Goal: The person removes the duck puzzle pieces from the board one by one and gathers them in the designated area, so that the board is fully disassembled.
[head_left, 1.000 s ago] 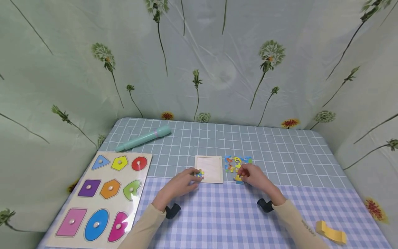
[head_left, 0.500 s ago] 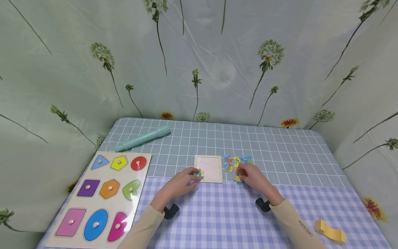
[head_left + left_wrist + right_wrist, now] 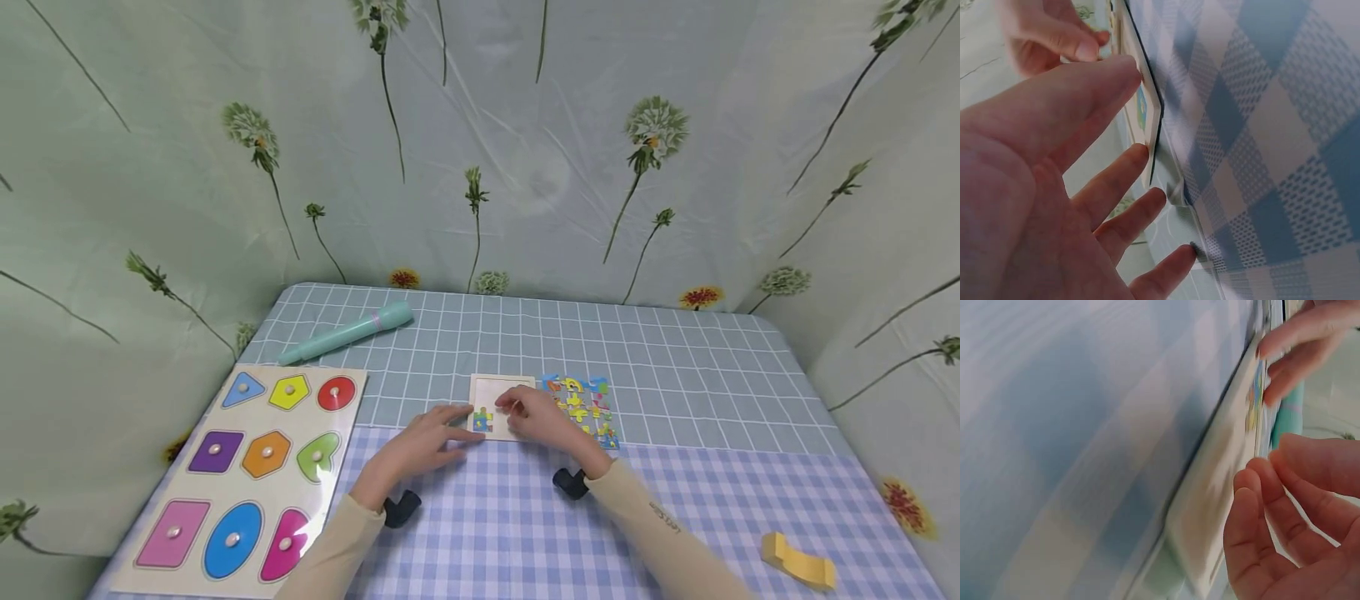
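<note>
A shallow square wooden puzzle tray [image 3: 504,383] lies mid-table, a blue, yellow and green jigsaw piece [image 3: 483,420] in its front left corner. My left hand [image 3: 426,442] rests at the tray's left edge, its fingers spread and fairly straight around that corner. Over the tray's right half, my right hand [image 3: 542,418] brings thumb and fingertips together in a pinch, apparently on a jigsaw piece that the fingers almost wholly hide. Just right of the tray are several loose jigsaw pieces [image 3: 576,400], partly covered by the right hand.
A large board with coloured knobbed shapes [image 3: 352,433] takes up the left side. Behind it lies a mint-green tube [image 3: 347,333]. A yellow curved block [image 3: 798,562] sits at the front right. Floral curtains [image 3: 525,167] surround the table.
My right hand has moved left from the loose pieces to above the tray. My left hand has drawn slightly left, off the corner piece, which shows more fully.
</note>
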Demonstrator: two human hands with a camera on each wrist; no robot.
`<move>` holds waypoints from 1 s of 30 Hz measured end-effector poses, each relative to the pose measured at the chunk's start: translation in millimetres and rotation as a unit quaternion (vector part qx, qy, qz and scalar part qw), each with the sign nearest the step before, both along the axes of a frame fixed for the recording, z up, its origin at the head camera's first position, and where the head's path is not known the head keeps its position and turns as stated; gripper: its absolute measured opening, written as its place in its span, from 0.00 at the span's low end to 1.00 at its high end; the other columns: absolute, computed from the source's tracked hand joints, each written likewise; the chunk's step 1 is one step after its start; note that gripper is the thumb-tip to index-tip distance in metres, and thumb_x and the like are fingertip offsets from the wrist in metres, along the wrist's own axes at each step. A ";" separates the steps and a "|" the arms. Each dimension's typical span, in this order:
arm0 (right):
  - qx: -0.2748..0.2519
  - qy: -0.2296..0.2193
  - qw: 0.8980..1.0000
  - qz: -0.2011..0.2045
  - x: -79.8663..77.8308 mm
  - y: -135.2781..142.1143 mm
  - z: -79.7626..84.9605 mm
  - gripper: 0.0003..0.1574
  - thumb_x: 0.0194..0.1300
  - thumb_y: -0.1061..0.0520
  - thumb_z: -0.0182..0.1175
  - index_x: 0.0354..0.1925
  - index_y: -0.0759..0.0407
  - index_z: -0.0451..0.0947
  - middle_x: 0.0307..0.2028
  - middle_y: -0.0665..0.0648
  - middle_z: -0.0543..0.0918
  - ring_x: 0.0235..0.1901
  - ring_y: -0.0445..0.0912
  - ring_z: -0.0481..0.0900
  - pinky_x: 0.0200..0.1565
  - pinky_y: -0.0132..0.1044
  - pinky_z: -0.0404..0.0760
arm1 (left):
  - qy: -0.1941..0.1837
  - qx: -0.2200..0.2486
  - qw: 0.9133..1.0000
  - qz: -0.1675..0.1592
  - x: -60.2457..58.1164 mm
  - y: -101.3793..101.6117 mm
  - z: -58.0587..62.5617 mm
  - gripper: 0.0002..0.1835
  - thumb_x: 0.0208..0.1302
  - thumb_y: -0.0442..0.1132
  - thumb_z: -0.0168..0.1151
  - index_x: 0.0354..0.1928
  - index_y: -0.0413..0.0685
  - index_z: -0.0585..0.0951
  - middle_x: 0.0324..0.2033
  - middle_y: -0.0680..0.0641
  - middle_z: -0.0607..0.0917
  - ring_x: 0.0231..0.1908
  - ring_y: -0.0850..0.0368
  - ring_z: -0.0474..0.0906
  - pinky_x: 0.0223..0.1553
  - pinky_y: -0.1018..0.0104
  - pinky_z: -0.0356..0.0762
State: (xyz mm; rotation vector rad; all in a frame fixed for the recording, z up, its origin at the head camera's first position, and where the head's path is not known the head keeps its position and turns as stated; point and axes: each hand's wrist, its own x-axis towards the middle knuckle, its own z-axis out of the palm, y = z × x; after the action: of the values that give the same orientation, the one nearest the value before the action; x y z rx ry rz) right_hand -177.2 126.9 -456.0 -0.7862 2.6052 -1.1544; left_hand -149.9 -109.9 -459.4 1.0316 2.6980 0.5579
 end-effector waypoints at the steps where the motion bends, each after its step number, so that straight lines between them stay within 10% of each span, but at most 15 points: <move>1: 0.000 0.001 1.000 0.004 -0.5 -5.3 -0.3 0.16 0.57 0.74 0.57 0.46 0.71 0.78 0.39 0.60 0.80 0.36 0.48 0.77 0.39 0.37 0.76 | 0.001 -0.003 1.000 -0.002 0.2 -0.3 -0.5 0.18 0.65 0.42 0.62 0.57 0.55 0.82 0.66 0.42 0.66 0.65 0.40 0.60 0.56 0.39 0.63; 17: -0.041 0.004 0.999 -0.017 -8.5 -27.7 -9.1 0.15 0.49 0.75 0.53 0.36 0.63 0.75 0.27 0.56 0.74 0.26 0.42 0.69 0.31 0.32 0.71 | -0.011 -0.006 1.000 0.010 0.9 0.7 -2.1 0.18 0.64 0.41 0.63 0.56 0.54 0.82 0.66 0.42 0.66 0.64 0.39 0.61 0.55 0.38 0.63; 30: -0.060 -0.052 0.992 -0.096 -5.0 44.9 -2.5 0.08 0.56 0.71 0.56 0.37 0.67 0.75 0.29 0.55 0.76 0.29 0.44 0.71 0.32 0.32 0.71 | -0.035 0.007 0.999 0.012 -0.6 0.4 -0.1 0.18 0.63 0.40 0.63 0.55 0.52 0.82 0.66 0.40 0.66 0.64 0.39 0.61 0.56 0.38 0.62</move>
State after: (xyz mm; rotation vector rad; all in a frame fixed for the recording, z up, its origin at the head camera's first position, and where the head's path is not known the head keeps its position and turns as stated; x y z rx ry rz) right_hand -182.2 171.8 -458.5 -0.4902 2.5892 -1.3769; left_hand -150.5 -109.4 -459.5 0.9668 2.6529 0.6053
